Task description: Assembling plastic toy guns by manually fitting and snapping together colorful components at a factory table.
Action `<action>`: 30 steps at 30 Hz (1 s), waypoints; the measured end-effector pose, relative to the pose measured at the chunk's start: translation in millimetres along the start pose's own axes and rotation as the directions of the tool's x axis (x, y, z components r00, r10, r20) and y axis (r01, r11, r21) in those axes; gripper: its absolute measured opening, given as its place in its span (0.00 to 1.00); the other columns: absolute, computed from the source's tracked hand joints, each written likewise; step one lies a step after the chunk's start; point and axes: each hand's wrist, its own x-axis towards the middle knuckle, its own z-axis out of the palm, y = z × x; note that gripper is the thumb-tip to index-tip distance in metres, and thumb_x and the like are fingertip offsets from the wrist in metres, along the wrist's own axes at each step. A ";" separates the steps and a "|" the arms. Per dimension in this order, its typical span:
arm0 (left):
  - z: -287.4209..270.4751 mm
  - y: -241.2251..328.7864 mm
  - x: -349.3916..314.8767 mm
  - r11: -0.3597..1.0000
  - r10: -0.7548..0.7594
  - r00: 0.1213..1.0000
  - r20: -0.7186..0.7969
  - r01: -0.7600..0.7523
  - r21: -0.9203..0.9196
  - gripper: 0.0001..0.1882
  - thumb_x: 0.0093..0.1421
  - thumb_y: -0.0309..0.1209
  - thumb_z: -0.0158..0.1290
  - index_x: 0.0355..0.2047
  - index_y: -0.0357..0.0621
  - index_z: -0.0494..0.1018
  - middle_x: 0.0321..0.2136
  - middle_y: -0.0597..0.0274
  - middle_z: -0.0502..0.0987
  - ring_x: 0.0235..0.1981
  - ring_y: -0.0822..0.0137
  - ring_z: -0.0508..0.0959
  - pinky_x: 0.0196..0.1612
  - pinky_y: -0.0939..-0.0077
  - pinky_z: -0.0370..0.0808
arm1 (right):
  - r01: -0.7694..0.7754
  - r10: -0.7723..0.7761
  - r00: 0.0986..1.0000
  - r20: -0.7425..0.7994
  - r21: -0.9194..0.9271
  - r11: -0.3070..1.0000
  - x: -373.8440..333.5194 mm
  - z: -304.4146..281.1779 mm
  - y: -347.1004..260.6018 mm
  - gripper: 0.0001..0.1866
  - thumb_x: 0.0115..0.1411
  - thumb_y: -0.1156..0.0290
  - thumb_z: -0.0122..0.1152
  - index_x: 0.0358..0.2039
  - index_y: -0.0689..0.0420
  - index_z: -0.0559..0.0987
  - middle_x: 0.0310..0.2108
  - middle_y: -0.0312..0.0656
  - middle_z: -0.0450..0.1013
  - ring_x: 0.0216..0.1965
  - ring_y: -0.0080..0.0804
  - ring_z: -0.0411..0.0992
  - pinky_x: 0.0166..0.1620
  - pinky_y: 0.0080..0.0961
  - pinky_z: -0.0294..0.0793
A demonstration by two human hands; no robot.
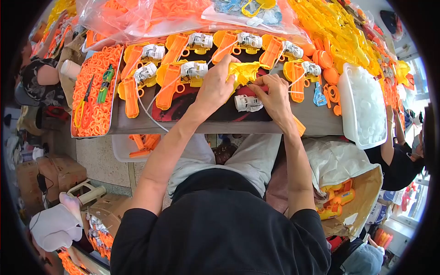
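My left hand (214,88) grips a yellow plastic toy gun shell (245,72) above the table. At the shell's lower right edge, my right hand (275,95) has its fingers pinched together; what they hold is too small to make out. Just below the shell, a white mechanism (248,103) lies on the dark red-and-black mat (197,107). Around my hands sit several half-built toy guns, such as an orange-and-yellow one (168,86) by my left wrist and another (297,85) right of my right hand, each with a white mechanism in it.
Left, a tray of orange rings (89,120) carries yellow-handled scissors (84,107) and a green-handled tool (106,85). Right stand a white bin (352,107) of translucent pieces and a yellow shell heap (341,34). Bagged orange parts (176,13) lie behind. A co-worker (396,156) sits far right.
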 end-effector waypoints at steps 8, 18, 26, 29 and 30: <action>2.7 7.7 3.4 0.997 0.010 1.000 0.007 -0.010 0.078 0.19 0.60 0.18 0.53 0.51 0.40 0.66 0.43 0.43 0.77 0.48 0.39 0.77 0.50 0.53 0.72 | -0.032 0.028 0.996 0.090 0.037 0.999 5.7 -9.7 0.3 0.11 0.56 0.64 0.71 0.30 0.59 0.83 0.27 0.44 0.76 0.35 0.40 0.73 0.52 0.39 0.63; 11.4 21.6 0.4 0.989 0.030 1.000 0.007 -0.031 0.147 0.18 0.59 0.17 0.51 0.50 0.41 0.66 0.38 0.44 0.78 0.42 0.41 0.80 0.44 0.52 0.75 | -0.257 0.216 0.952 0.219 0.182 0.949 17.6 -15.4 6.9 0.12 0.55 0.67 0.72 0.30 0.65 0.85 0.23 0.47 0.80 0.24 0.30 0.77 0.30 0.29 0.75; 14.2 -13.7 -4.0 0.961 -0.266 0.961 0.075 0.271 -0.055 0.21 0.59 0.18 0.57 0.52 0.42 0.68 0.37 0.53 0.79 0.43 0.51 0.82 0.47 0.56 0.77 | -0.289 0.209 0.873 0.441 0.122 0.949 28.9 -19.9 19.8 0.14 0.54 0.66 0.76 0.28 0.65 0.84 0.20 0.36 0.76 0.23 0.20 0.71 0.30 0.25 0.70; 30.1 24.0 -13.5 0.696 0.443 0.867 -0.228 -0.172 0.697 0.18 0.59 0.20 0.58 0.50 0.43 0.70 0.35 0.55 0.78 0.43 0.50 0.81 0.53 0.59 0.74 | -0.289 0.267 0.875 0.404 -0.007 0.957 29.9 -14.6 14.3 0.15 0.53 0.64 0.76 0.28 0.64 0.83 0.17 0.38 0.74 0.21 0.25 0.70 0.29 0.27 0.69; 34.5 33.1 -18.1 0.762 0.403 0.884 -0.238 -0.180 0.622 0.14 0.60 0.23 0.59 0.46 0.43 0.73 0.34 0.58 0.79 0.43 0.54 0.79 0.54 0.60 0.70 | -0.247 0.238 0.915 0.325 -0.015 0.969 26.3 -17.6 11.2 0.14 0.53 0.65 0.75 0.29 0.64 0.83 0.18 0.40 0.75 0.22 0.27 0.72 0.30 0.28 0.70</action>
